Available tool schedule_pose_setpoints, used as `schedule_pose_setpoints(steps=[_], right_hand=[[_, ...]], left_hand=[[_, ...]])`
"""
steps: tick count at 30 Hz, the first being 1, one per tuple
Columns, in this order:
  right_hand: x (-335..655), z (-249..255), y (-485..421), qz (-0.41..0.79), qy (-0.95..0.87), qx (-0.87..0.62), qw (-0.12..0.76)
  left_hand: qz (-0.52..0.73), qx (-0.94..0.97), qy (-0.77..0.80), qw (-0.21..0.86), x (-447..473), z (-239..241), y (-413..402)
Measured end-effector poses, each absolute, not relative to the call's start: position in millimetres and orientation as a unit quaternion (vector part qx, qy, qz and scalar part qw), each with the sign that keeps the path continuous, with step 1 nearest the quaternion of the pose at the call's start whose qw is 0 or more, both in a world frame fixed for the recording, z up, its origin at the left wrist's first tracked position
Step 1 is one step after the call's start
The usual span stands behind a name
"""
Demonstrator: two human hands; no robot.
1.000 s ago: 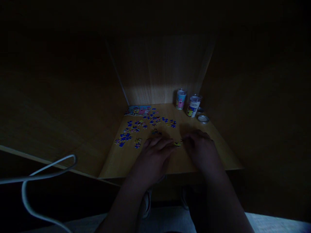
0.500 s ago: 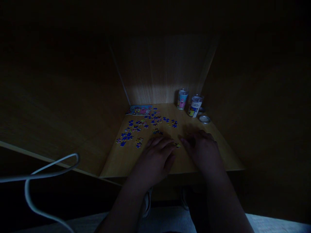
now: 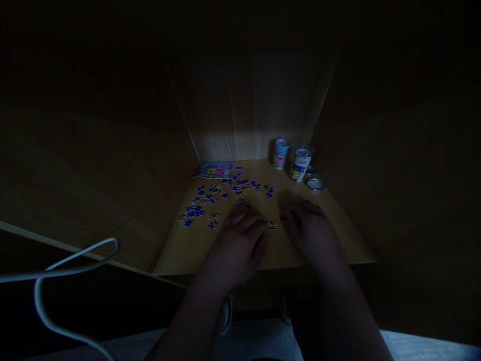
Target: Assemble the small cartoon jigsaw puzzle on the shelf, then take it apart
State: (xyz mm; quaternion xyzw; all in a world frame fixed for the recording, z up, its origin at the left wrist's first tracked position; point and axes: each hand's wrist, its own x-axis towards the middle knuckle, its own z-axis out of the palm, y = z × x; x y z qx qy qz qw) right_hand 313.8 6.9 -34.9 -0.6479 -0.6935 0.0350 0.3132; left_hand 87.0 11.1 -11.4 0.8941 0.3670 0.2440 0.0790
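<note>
The scene is very dark. My left hand (image 3: pixel 238 240) and my right hand (image 3: pixel 310 230) rest low on a wooden desk (image 3: pixel 188 245), fingertips meeting at a small yellow jigsaw piece (image 3: pixel 272 225) between them. Both hands have their fingers bent down and pressed together on that piece. Several loose blue and coloured jigsaw pieces (image 3: pixel 210 200) lie scattered on the desk to the left of and beyond my left hand. A printed picture card (image 3: pixel 215 170) lies at the back left of the desk.
Two small printed tubs (image 3: pixel 280 153) (image 3: pixel 300 163) stand at the back right, with a round lid (image 3: pixel 314 184) beside them. Wooden side walls close in the desk. A white cable (image 3: pixel 56 271) loops at the lower left. Shoes show under the desk edge.
Both hands stay at the yellow piece with only small finger shifts. The view wobbles slightly.
</note>
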Motion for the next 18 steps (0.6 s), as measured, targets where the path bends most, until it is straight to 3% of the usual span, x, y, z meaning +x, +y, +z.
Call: schedule_pose_setpoints(steps=[5,11,18], right_hand=[[314,-34,7,0.022,-0.677,-0.658,0.329],[313,-34,5,0.030,-0.688,-0.648,0.326],[314,-38,6,0.004,-0.706,-0.634,0.315]], left_hand=[[0.313,0.801,0.510,0.007,70,-13,16],[0.359,0.731,0.578,-0.059,0,25,6],[0.249,0.806,0.536,-0.021,-4,11,15]])
